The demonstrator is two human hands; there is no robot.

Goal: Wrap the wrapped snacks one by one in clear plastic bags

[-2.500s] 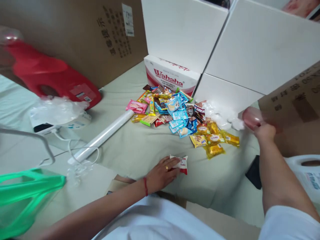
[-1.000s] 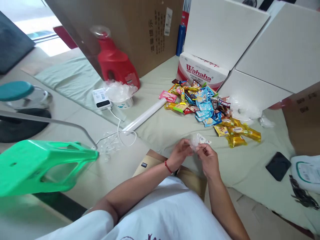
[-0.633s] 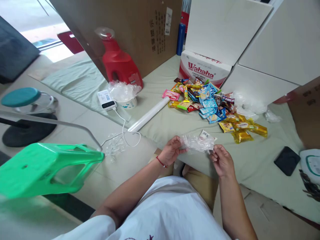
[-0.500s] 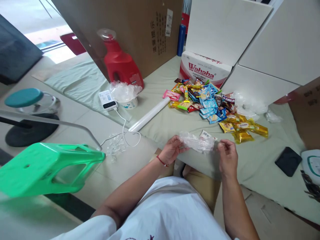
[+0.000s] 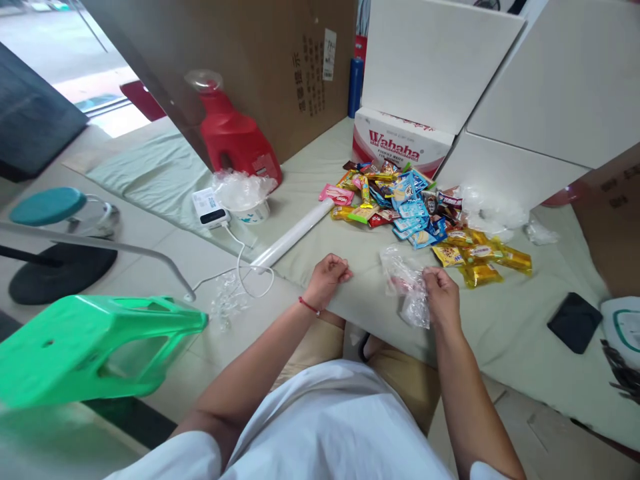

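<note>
A crumpled clear plastic bag (image 5: 404, 277) hangs from the pinched fingers of my right hand (image 5: 443, 297), above the front part of the pale green cloth (image 5: 370, 257). Some faint reddish print shows through the plastic. To the left, apart from the bag, my left hand (image 5: 327, 280) is closed with curled fingertips pressed together; whether they hold anything small I cannot make out. Beyond both hands lies a pile of small wrapped snacks (image 5: 410, 208) in blue, yellow, pink and brown. Yellow-wrapped packs (image 5: 483, 253) lie nearest my right hand.
A white roll (image 5: 295, 233) lies left of the pile. Farther left are a paper tub (image 5: 253, 212) with plastic in it, a corded white device (image 5: 213, 217) and a red jug (image 5: 237, 133). A green stool (image 5: 105, 347) stands left; a black square object (image 5: 575, 323) lies right.
My left hand has let go of the plastic bag and moved left. The bag now dangles from my right hand, which has shifted slightly left.
</note>
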